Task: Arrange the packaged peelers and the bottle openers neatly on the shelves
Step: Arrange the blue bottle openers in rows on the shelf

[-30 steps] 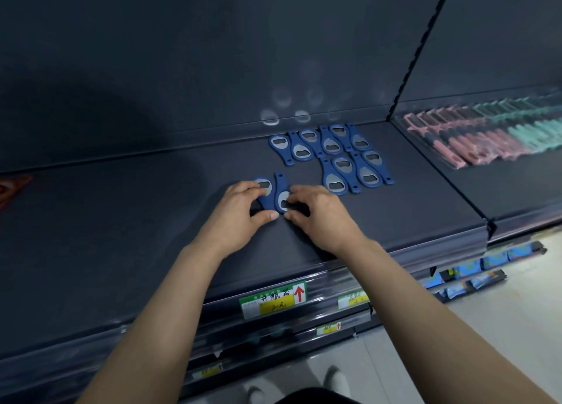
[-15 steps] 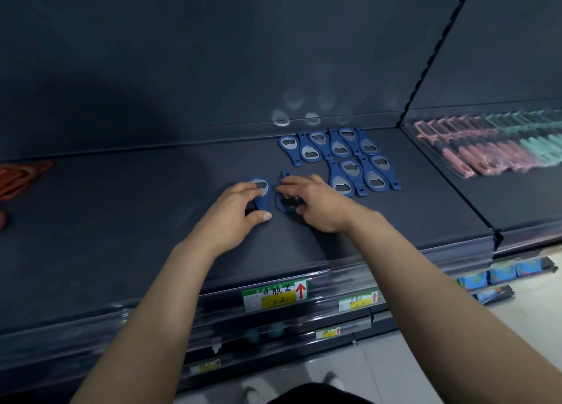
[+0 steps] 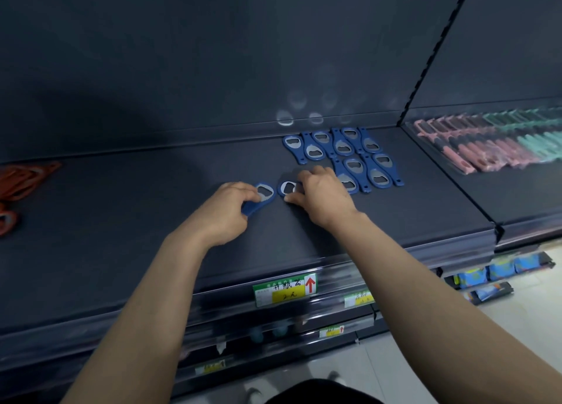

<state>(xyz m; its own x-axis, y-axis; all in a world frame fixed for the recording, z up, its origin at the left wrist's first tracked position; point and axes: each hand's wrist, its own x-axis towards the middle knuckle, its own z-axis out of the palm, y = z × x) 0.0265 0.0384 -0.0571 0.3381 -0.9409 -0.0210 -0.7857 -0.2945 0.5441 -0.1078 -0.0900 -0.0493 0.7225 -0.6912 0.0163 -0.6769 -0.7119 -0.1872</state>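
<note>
Two bottle openers (image 3: pixel 264 194), one gripped in each of the hands (image 3: pixel 223 218).

**1 head-worn camera, looking down on a shop shelf**

The only view comes from a wide-angle camera on the person's head, facing forward and down, close in. Both forearms enter from the bottom edge. Mid-frame on the dark shelf (image 3: pixel 121 221), the left hand (image 3: pixel 225 218) grips the left bottle opener (image 3: pixel 264 194) and the right hand (image 3: pixel 322 197) pinches the right bottle opener (image 3: pixel 286 187). The back panel (image 3: pixel 213 54) fills the top, and floor (image 3: pixel 456 358) shows at bottom right.
</note>
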